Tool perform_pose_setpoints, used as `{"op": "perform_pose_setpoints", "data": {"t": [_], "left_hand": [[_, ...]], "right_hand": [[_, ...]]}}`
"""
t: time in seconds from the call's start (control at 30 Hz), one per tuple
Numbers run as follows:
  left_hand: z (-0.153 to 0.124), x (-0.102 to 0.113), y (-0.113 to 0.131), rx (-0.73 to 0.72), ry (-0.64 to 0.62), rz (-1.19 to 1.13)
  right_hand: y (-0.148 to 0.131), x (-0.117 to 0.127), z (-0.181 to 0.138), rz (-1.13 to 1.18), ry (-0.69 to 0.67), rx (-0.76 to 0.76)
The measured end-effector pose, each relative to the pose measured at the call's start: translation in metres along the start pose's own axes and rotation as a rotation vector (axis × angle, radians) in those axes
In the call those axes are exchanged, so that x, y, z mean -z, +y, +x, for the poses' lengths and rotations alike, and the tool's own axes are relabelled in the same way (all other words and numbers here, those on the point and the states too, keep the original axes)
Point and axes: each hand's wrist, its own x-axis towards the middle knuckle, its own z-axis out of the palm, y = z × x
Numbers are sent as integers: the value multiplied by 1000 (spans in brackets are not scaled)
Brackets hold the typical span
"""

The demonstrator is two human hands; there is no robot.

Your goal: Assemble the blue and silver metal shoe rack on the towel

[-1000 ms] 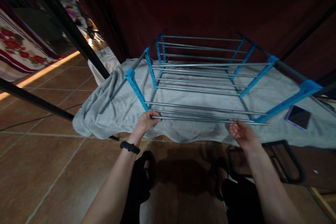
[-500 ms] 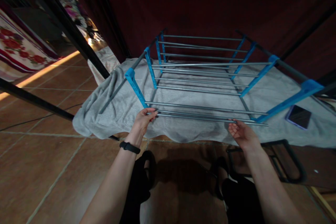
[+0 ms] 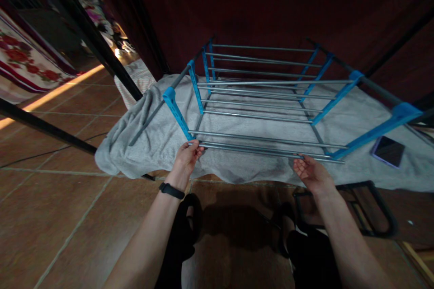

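Note:
A rack with blue plastic brackets (image 3: 179,115) and grey metal tubes (image 3: 254,118) lies on a grey blanket (image 3: 244,169) in front of me. My left hand (image 3: 186,160) pinches the left end of a loose-looking metal tube (image 3: 244,150) at the rack's near edge, close to the lower end of the nearest left bracket. Toward the tube's right part, my right hand (image 3: 311,170) grips it between thumb and fingers, palm turned up. The tube's right end sticks out past that hand, beside the foot of the near right bracket (image 3: 373,131).
A phone (image 3: 388,151) lies on the blanket at the right. Dark metal posts (image 3: 84,31) stand at the left, and a black metal frame (image 3: 383,207) is low on the right. My feet are on the tiled floor (image 3: 61,216) below.
My left hand has turned slightly, its fingers shifting at the tube's end. The tube has slid a little left relative to the rack. My right hand keeps its grip.

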Motion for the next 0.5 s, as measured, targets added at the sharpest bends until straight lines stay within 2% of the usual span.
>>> {"op": "perform_pose_setpoints", "data": {"t": [0.5], "left_hand": [[2, 3, 0, -21, 47, 25]], "right_hand": [[-4, -1, -2, -5, 43, -6]]}}
